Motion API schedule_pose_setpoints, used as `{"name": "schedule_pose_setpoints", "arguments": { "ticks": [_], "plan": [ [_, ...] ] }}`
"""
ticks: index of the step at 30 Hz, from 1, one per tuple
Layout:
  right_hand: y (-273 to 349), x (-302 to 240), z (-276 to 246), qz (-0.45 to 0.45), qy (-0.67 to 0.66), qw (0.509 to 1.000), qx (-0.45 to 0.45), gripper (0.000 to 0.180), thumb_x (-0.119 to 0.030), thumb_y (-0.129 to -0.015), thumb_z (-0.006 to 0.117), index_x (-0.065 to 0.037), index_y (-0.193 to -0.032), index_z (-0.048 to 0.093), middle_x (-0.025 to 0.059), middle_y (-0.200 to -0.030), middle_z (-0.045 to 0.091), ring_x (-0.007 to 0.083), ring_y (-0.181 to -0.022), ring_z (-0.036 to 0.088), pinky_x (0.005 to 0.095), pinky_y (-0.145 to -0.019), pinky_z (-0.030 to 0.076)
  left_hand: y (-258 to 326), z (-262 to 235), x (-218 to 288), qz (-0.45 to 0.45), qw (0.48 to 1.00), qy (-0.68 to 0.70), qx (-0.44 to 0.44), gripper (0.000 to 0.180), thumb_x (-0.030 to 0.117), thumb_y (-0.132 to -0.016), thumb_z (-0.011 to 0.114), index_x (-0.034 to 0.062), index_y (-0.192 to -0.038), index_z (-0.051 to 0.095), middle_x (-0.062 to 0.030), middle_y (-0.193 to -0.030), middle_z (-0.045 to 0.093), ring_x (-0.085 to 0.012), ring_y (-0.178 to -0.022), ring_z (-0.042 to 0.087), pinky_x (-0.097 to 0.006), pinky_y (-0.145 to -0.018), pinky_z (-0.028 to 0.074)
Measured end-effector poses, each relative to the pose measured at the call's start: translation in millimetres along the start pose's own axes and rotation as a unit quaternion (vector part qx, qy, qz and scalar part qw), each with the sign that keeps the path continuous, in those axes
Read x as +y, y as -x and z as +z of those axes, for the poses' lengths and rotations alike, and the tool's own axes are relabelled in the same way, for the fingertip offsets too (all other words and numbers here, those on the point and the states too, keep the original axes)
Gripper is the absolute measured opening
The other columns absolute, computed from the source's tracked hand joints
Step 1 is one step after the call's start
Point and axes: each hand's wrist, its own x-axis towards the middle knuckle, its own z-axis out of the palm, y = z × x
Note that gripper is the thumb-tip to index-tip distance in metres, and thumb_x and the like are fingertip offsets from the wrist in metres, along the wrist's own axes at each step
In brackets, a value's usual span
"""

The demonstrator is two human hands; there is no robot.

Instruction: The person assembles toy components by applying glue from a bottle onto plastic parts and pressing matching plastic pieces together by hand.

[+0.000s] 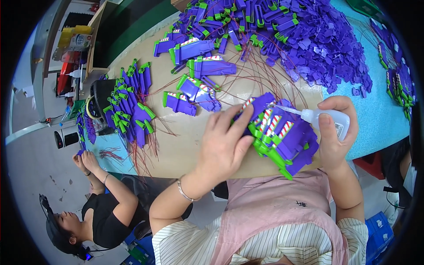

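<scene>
My right hand (334, 128) is closed round a small white glue bottle (332, 122). Its thin nozzle points left, with the tip at a purple plastic part (262, 103) that has a red-and-white striped edge. On that part are the fingers of my left hand (222, 143), gripping its left side, with the thumb bent in below. Beneath and beside it lies a cluster of similar purple parts (300, 139) with green ends and striped strips, close in front of my body. Part of the held piece is hidden under my left fingers.
A big heap of loose purple pieces (304, 44) covers the back of the table. Several striped parts (194, 51) lie before it, trailing thin red wires (260, 73). More purple parts with green tubes (132, 101) are stacked at left, where another person (106, 207) works.
</scene>
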Motion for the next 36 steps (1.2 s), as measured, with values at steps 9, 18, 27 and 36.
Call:
{"name": "schedule_pose_setpoints", "arguments": {
  "ticks": [9,18,27,36],
  "plan": [
    [0.3,-2.5,-5.6,0.009,0.027,0.999,-0.014,0.016,-0.003,-0.088,0.07,0.0,-0.1,0.059,0.0029,-0.091,0.061,0.0051,-0.076,0.055,0.0188,-0.066,0.044,2.9,-41.9,-32.8,-0.033,0.984,-0.155,0.076,0.04,-0.005,-0.079,0.05,-0.0015,-0.119,0.057,-0.0212,-0.129,0.056,-0.0422,-0.118,0.053,-0.048,-0.102,0.041],
    [1.6,-4.4,-4.6,0.034,0.005,0.999,-0.013,0.016,-0.004,-0.087,0.071,-0.001,-0.099,0.06,0.0028,-0.09,0.062,0.0055,-0.076,0.057,0.0193,-0.066,0.045,30.3,-67.4,-53.4,-0.081,0.971,-0.223,-0.014,0.044,-0.001,-0.08,0.068,0.0023,-0.122,0.056,-0.0162,-0.116,0.063,-0.0366,-0.109,0.059,-0.042,-0.093,0.047],
    [1.1,-7.8,-0.4,0.057,0.015,0.998,-0.033,0.017,-0.003,-0.086,0.072,0.0,-0.098,0.061,0.0034,-0.089,0.064,0.0063,-0.076,0.059,0.0199,-0.066,0.047,9.1,-21.0,9.9,-0.023,0.991,-0.126,0.04,0.049,0.008,-0.074,0.075,0.0045,-0.122,0.062,-0.0146,-0.121,0.062,-0.0294,-0.096,0.061,-0.039,-0.085,0.048],
    [-1.7,-10.2,2.5,0.04,0.048,0.995,-0.083,0.018,-0.004,-0.082,0.076,0.001,-0.094,0.063,0.0046,-0.085,0.066,0.0079,-0.074,0.062,0.0214,-0.064,0.048,-3.5,-11.9,11.6,0.021,0.99,-0.134,0.044,0.048,0.008,-0.072,0.075,0.0011,-0.118,0.063,-0.0124,-0.116,0.062,-0.0267,-0.087,0.058,-0.037,-0.076,0.047]
  ]
}}
